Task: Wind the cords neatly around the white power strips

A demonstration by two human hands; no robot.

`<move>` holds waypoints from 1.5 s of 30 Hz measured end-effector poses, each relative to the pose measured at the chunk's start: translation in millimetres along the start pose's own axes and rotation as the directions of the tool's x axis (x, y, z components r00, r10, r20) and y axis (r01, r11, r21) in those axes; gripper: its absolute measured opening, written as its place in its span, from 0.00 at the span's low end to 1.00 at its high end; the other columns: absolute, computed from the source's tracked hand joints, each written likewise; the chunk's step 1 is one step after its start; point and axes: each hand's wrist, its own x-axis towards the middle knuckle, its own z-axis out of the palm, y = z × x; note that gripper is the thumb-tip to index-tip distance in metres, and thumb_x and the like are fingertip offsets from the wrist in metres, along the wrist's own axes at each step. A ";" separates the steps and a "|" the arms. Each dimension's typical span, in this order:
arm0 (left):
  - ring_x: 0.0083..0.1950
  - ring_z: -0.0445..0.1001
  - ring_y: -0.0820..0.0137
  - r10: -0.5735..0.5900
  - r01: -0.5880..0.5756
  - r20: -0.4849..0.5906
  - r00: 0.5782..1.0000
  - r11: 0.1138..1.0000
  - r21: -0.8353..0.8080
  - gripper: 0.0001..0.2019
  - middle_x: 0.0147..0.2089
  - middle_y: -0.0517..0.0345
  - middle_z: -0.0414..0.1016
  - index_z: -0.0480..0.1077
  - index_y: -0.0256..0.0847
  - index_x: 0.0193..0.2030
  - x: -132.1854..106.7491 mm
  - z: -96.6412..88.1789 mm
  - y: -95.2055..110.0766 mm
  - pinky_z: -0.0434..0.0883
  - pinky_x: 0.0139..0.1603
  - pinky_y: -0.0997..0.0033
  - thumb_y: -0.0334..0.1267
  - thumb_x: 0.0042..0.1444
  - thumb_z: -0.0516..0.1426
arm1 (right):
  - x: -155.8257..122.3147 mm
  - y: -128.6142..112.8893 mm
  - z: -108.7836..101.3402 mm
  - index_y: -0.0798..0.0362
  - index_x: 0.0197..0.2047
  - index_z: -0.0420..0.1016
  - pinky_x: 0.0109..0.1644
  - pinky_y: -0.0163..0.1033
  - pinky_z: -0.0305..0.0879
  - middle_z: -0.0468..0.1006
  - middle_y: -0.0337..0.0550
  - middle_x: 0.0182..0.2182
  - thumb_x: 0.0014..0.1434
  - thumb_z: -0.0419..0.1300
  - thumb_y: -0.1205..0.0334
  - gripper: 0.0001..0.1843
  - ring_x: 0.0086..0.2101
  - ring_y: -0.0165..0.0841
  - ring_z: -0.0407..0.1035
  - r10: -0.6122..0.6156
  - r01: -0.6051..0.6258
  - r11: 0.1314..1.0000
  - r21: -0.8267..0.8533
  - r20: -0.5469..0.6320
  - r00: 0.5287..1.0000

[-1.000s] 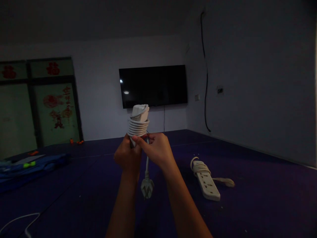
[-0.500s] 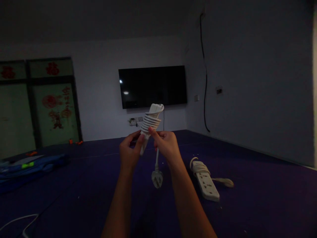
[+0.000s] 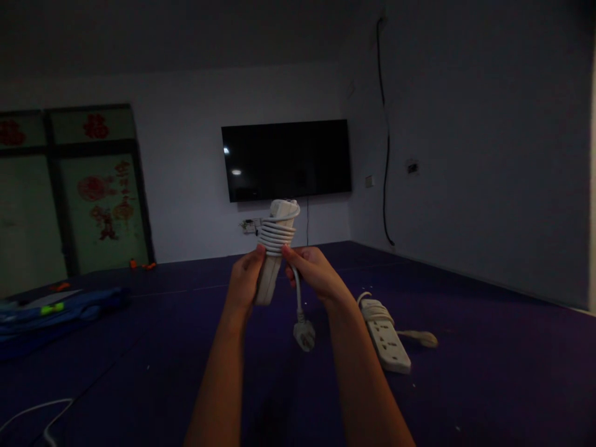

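Observation:
I hold a white power strip (image 3: 270, 273) upright in front of me, with its cord (image 3: 276, 236) coiled round its upper end. My left hand (image 3: 244, 282) grips the strip's body from the left. My right hand (image 3: 316, 273) pinches the cord just below the coils. The loose end of the cord hangs down to a plug (image 3: 304, 334) between my forearms. A second white power strip (image 3: 384, 335) lies on the dark purple floor to the right, with part of its cord wound on it and its plug (image 3: 421, 338) beside it.
A dark wall-mounted television (image 3: 286, 159) hangs ahead, and a black cable (image 3: 385, 143) runs down the right wall. Blue cloth (image 3: 56, 313) lies on the floor at left by a glass door with red decorations. A white cable (image 3: 32, 413) curls at the bottom left.
The strip has tilted from leaning right back to nearly upright and sunk a little. My left hand closed round its body. The hanging plug swung to the right.

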 end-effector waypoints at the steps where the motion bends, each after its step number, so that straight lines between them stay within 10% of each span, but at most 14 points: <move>1: 0.19 0.59 0.75 0.019 -0.018 -0.019 1.000 1.000 0.008 0.29 0.18 0.60 0.65 0.71 0.37 0.23 -0.5 1.3 0.8 0.55 0.19 0.74 0.67 0.38 0.60 | -0.1 0.2 -0.2 0.54 0.18 0.64 0.18 0.30 0.51 0.64 0.33 0.13 0.47 0.59 0.34 0.30 0.14 0.22 0.58 0.000 0.000 1.000 0.008 0.000 1.000; 9: 0.18 0.54 0.79 0.090 -0.093 -0.166 0.982 0.996 -0.010 0.30 0.16 0.65 0.58 0.68 0.37 0.20 -3.3 9.3 -0.9 0.52 0.17 0.76 0.68 0.36 0.59 | 1.4 -0.8 7.5 0.55 0.16 0.63 0.18 0.30 0.52 0.62 0.32 0.13 0.42 0.65 0.36 0.30 0.14 0.21 0.55 0.038 -0.026 0.980 0.199 -0.056 0.998; 19: 0.21 0.61 0.77 0.180 -0.196 -0.424 0.888 0.981 0.006 0.26 0.21 0.62 0.66 0.72 0.36 0.25 3.3 -2.8 -3.2 0.59 0.21 0.76 0.63 0.41 0.61 | -4.3 -14.6 8.7 0.58 0.22 0.72 0.22 0.27 0.60 0.74 0.39 0.17 0.61 0.57 0.56 0.20 0.18 0.22 0.66 0.225 -0.229 0.946 0.232 0.042 0.973; 29: 0.32 0.73 0.71 0.224 -0.215 -0.415 0.882 0.974 0.068 0.24 0.36 0.54 0.75 0.70 0.36 0.37 9.0 -5.0 -8.2 0.70 0.35 0.71 0.52 0.38 0.66 | -4.4 -13.1 18.5 0.59 0.30 0.77 0.24 0.27 0.62 0.79 0.41 0.25 0.55 0.61 0.69 0.04 0.20 0.22 0.68 0.097 -0.121 0.956 0.266 0.104 0.990; 45: 0.41 0.76 0.62 0.274 -0.144 -0.447 0.852 0.942 0.303 0.40 0.45 0.46 0.74 0.61 0.37 0.58 8.4 2.0 -39.1 0.71 0.38 0.67 0.51 0.39 0.66 | 0.6 -3.2 23.2 0.60 0.46 0.75 0.30 0.30 0.67 0.80 0.46 0.32 0.58 0.58 0.69 0.13 0.27 0.27 0.71 0.074 -0.073 0.997 0.025 -0.045 0.996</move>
